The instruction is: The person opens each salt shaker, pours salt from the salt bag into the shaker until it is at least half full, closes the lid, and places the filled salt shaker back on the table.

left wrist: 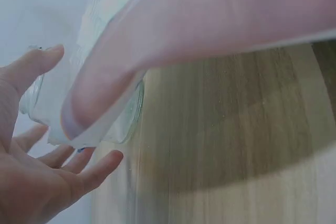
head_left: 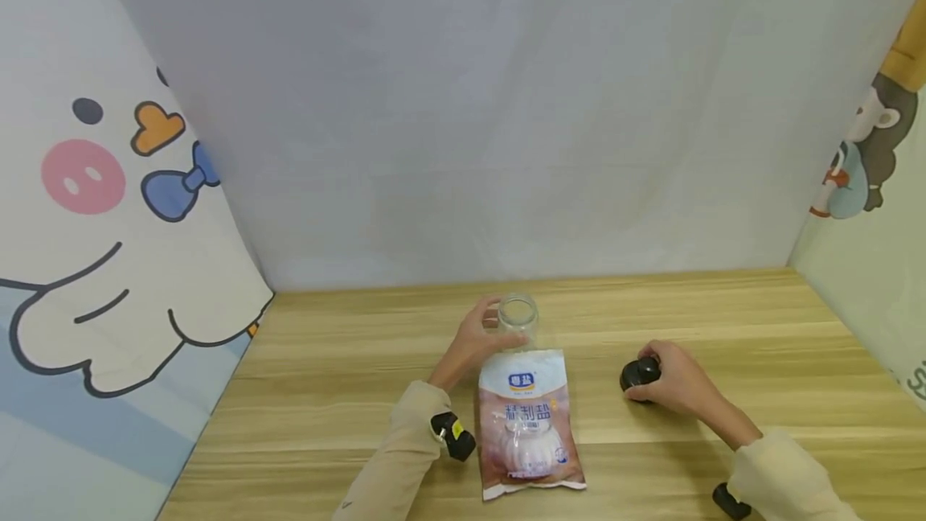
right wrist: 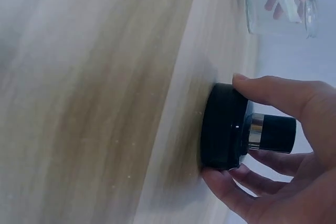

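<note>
A clear glass jar (head_left: 518, 310) stands near the back of the table. My left hand (head_left: 481, 338) curves around its left side, thumb in front; in the left wrist view the fingers (left wrist: 107, 169) are spread and relaxed beside the glass. Firm contact cannot be made out. Just in front of the jar is a salt bag (head_left: 531, 432), white at the top and reddish-brown below. To the right, my right hand (head_left: 673, 376) grips a squat black bottle (right wrist: 223, 129) by its wide base, thumb opposite fingers. It has a narrow black cap above a silver band. The base rests on or just above the wood.
The wood-grain table (head_left: 347, 344) ends at a plain grey backdrop (head_left: 492, 127). Cartoon-printed panels (head_left: 87, 280) flank both sides. Black wrist devices (head_left: 454, 435) sit at the sleeves. In the left wrist view a blurred pinkish shape crosses close to the lens, covering part of the jar.
</note>
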{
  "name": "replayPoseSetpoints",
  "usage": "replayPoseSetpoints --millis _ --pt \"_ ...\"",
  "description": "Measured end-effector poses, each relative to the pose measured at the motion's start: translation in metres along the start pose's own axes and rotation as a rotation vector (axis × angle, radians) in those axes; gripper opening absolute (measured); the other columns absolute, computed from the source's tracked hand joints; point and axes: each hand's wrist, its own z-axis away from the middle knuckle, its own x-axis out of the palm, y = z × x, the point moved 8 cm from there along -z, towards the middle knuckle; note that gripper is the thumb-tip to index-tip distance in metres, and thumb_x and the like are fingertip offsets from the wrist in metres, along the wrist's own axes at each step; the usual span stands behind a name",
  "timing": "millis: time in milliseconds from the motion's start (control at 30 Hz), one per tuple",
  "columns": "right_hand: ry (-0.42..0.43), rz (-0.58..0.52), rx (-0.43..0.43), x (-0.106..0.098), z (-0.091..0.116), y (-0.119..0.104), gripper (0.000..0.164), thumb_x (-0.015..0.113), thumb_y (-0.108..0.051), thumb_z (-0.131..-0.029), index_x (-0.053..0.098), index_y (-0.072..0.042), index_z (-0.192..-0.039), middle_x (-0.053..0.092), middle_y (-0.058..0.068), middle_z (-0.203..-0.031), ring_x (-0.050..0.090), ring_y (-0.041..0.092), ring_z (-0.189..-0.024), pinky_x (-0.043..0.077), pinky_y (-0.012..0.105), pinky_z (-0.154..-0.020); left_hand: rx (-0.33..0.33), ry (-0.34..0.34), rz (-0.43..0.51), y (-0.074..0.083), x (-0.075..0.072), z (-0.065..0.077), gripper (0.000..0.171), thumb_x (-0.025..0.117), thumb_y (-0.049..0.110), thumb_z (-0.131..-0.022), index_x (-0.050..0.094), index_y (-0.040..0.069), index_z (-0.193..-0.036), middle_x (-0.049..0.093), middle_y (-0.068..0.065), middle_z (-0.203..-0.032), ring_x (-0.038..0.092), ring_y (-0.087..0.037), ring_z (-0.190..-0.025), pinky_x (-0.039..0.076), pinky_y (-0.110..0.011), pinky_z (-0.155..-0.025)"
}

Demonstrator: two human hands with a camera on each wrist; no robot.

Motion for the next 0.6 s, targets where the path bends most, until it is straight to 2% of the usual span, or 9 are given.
replayPoseSetpoints --millis 167,333,467,600 --pt "-0.002 0.002 0.017 0.0 0.008 0.002 0.056 0.088 -0.028 -0.064 0.058 0.004 -0.098 0.06 0.017 -0.094 0.056 0.028 -0.082 0.052 0.04 -0.062 -0.049 -0.003 0.021 -0.001 -0.003 0.007 0.082 0.083 0.023 -0.072 0.039 0.011 -0.14 0.051 -0.02 -0.13 0.049 -0.036 -0.117 0.046 -0.052 -0.098" --pt "0.005 0.002 0.0 -0.001 0.015 0.003 0.058 0.088 -0.029 -0.062 0.059 0.005 -0.099 0.061 0.015 -0.091 0.056 0.027 -0.081 0.052 0.039 -0.063 -0.134 -0.005 0.012 -0.005 -0.005 0.017 0.077 0.082 0.019 -0.073 0.041 -0.002 -0.134 0.054 -0.022 -0.125 0.053 -0.037 -0.113 0.049 -0.048 -0.095" --pt "0.016 -0.01 -0.019 -0.002 0.022 0.002 0.066 0.089 -0.028 -0.062 0.057 0.01 -0.106 0.061 0.02 -0.095 0.058 0.033 -0.085 0.053 0.047 -0.069 -0.204 -0.006 -0.033 -0.007 -0.007 0.025 0.067 0.082 0.019 -0.072 0.05 -0.009 -0.124 0.061 -0.02 -0.112 0.059 -0.033 -0.104 0.054 -0.04 -0.09" --pt "0.056 -0.011 -0.005 -0.006 0.033 -0.001 0.073 0.088 -0.027 -0.063 0.052 0.011 -0.114 0.057 0.027 -0.105 0.056 0.042 -0.094 0.052 0.056 -0.075 -0.185 -0.049 -0.069 -0.004 -0.006 0.027 0.045 0.081 0.018 -0.074 0.063 -0.005 -0.108 0.067 -0.012 -0.095 0.063 -0.022 -0.087 0.057 -0.03 -0.078"
